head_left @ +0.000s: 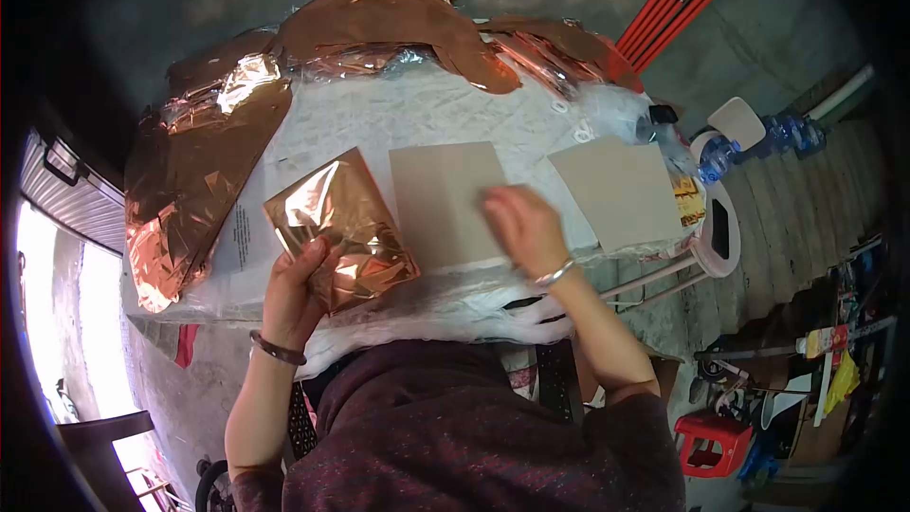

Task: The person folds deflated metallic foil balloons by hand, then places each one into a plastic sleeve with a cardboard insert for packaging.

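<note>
My left hand (301, 286) grips the lower left edge of a flat, shiny copper-coloured foil packet (353, 218), thumb on top. The packet is held tilted over the table. To its right, a grey cardboard sheet (441, 194) lies flat. Over that sheet's right edge is my right hand (527, 232), a little blurred, its fingers curled together. Whether anything small is between them is hidden. Another grey cardboard sheet (621, 194) lies farther right, apart from the hand.
Copper foil pieces (204, 180) cover the table's left side, and more copper foil (379, 24) lies along its far edge. A white stool (722, 228) stands at the right, near plastic bottles (787, 136). Red poles (687, 0) lie beyond; a red stool (713, 444) is lower right.
</note>
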{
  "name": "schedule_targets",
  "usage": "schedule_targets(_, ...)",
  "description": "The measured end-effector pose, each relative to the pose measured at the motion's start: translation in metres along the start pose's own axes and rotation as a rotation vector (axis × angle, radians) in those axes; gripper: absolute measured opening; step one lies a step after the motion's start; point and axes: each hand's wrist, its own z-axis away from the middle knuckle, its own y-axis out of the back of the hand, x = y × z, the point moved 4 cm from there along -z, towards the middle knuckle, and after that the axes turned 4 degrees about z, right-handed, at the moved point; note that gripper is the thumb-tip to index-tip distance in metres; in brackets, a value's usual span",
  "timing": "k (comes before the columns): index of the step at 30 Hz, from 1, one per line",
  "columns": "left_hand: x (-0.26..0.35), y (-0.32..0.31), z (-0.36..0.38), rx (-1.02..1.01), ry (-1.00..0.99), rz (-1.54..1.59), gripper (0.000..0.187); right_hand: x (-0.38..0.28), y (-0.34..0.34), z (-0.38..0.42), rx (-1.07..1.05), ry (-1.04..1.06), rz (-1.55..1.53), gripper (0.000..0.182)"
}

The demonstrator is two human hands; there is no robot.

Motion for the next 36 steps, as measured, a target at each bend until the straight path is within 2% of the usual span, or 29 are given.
schedule_targets(1, -0.007, -0.009, -0.004, -0.196, 0.125, 0.06, 0.022, 0.019, 0.015, -0.004, 0.009, -0.13, 0.025, 0.018)
schedule_targets(2, -0.015, -0.021, -0.007, -0.397, 0.253, 0.12, 0.02, 0.037, 0.027, -0.007, 0.007, -0.134, 0.04, 0.018)
schedule_targets(3, 0.009, -0.028, -0.03, -0.406, 0.25, 0.055, 0.02, 0.063, 0.006, -0.026, 0.03, -0.236, 0.019, 0.017)
schedule_targets(4, -0.001, -0.041, -0.04, -0.283, 0.235, 0.001, 0.019, 0.092, 0.011, -0.031, 0.006, -0.324, 0.053, 0.017)
schedule_targets(5, -0.012, -0.051, -0.046, -0.157, 0.22, -0.052, 0.018, 0.118, 0.019, -0.039, 0.007, -0.326, 0.072, 0.017)
schedule_targets(7, -0.025, -0.068, -0.059, -0.199, 0.213, -0.04, 0.017, 0.165, 0.031, -0.063, 0.032, -0.385, 0.339, 0.016)
schedule_targets(8, -0.031, -0.072, -0.065, -0.202, 0.241, -0.05, 0.016, 0.179, 0.03, -0.08, 0.036, -0.379, 0.344, 0.016)
schedule_targets(10, -0.039, -0.078, -0.07, -0.192, 0.307, -0.066, 0.016, 0.2, 0.022, -0.106, -0.004, -0.358, 0.564, 0.015)
schedule_targets(14, -0.044, -0.075, -0.071, -0.175, 0.304, -0.012, 0.016, 0.227, -0.009, -0.13, 0.017, -0.378, 0.707, 0.017)
schedule_targets(17, -0.033, -0.066, -0.067, -0.066, 0.331, -0.029, 0.015, 0.229, -0.024, -0.13, -0.032, -0.433, 0.644, 0.019)
schedule_targets(19, -0.029, -0.056, -0.067, -0.096, 0.348, -0.003, 0.015, 0.181, -0.023, -0.122, -0.272, -0.417, 0.363, 0.015)
schedule_targets(21, -0.028, -0.053, -0.067, -0.126, 0.363, 0.025, 0.016, 0.135, -0.026, -0.098, -0.369, -0.424, -0.103, 0.016)
schedule_targets(23, -0.028, -0.05, -0.067, -0.094, 0.368, -0.01, 0.017, 0.094, -0.034, -0.071, -0.574, -0.453, -0.398, 0.021)
schedule_targets(26, -0.028, -0.061, -0.062, -0.106, 0.405, -0.021, 0.018, 0.035, -0.022, -0.056, -0.759, -0.486, -0.295, 0.024)
schedule_targets(27, -0.029, -0.061, -0.06, -0.104, 0.411, -0.025, 0.018, 0.037, -0.022, -0.05, -0.759, -0.493, -0.299, 0.024)
schedule_targets(29, -0.032, -0.062, -0.058, -0.103, 0.414, -0.051, 0.017, 0.051, -0.012, -0.047, -0.536, -0.646, -0.531, 0.017)
schedule_targets(30, -0.034, -0.064, -0.058, -0.101, 0.409, -0.048, 0.017, 0.054, -0.004, -0.048, -0.534, -0.689, -0.469, 0.017)
schedule_targets(33, -0.042, -0.07, -0.063, -0.056, 0.423, -0.136, 0.016, 0.071, -0.006, -0.029, -0.525, -0.696, -0.538, 0.021)
schedule_targets(36, -0.056, -0.078, -0.074, -0.133, 0.52, -0.214, 0.019, 0.068, -0.007, -0.02, -0.5, -0.7, -0.503, 0.019)
